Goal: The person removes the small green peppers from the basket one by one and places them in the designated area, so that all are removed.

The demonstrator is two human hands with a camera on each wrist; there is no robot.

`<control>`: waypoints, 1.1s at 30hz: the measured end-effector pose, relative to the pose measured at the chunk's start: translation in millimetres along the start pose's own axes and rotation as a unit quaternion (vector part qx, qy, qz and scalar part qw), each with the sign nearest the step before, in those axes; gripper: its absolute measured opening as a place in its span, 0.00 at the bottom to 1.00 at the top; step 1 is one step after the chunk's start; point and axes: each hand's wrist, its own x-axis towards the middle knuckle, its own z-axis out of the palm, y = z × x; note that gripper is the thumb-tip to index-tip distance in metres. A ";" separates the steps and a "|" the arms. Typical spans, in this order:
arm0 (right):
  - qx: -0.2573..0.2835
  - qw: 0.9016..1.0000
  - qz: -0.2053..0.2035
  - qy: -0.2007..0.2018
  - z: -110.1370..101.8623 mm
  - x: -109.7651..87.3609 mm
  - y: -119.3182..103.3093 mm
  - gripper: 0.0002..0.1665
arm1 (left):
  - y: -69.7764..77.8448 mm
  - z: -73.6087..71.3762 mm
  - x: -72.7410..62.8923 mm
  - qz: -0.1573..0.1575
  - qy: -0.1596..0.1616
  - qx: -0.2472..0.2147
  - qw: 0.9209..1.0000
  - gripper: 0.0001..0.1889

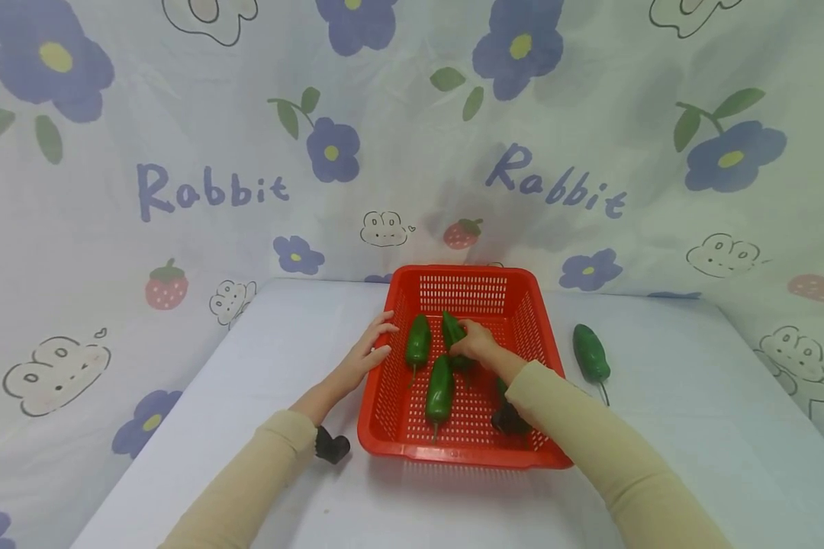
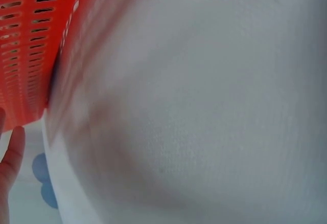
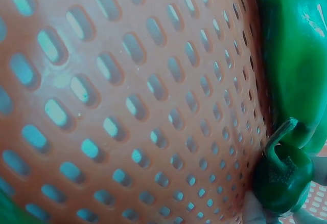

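Note:
A red perforated plastic basket [image 1: 463, 454] holds several long green chili peppers. My right hand [image 1: 479, 343] reaches inside and pinches one green chili pepper [image 1: 451, 328] near the middle. In the right wrist view, the stem end of this pepper [image 3: 283, 183] shows between fingertips, beside another large green pepper [image 3: 296, 45]. Two more lie close by: one chili pepper [image 1: 418, 341] to the left and one chili pepper [image 1: 439, 390] nearer me. My left hand [image 1: 367, 354] rests at the basket's left rim, its fingers extended; in the left wrist view fingers [image 2: 14, 150] show beside the basket wall.
Outside the basket, a green chili pepper [image 1: 591, 353] lies on the white tabletop [image 1: 666, 427] to the right. Part of another pepper [image 1: 501, 387] shows beside my right sleeve [image 1: 590, 427]. A patterned cloth [image 1: 412, 152] hangs behind and around the table.

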 end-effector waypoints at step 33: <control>0.121 0.992 -0.013 -0.023 -25.7 -6.7 -25.0 0.40 | -7.8 0.4 0.7 0.050 0.009 0.017 0.999 0.21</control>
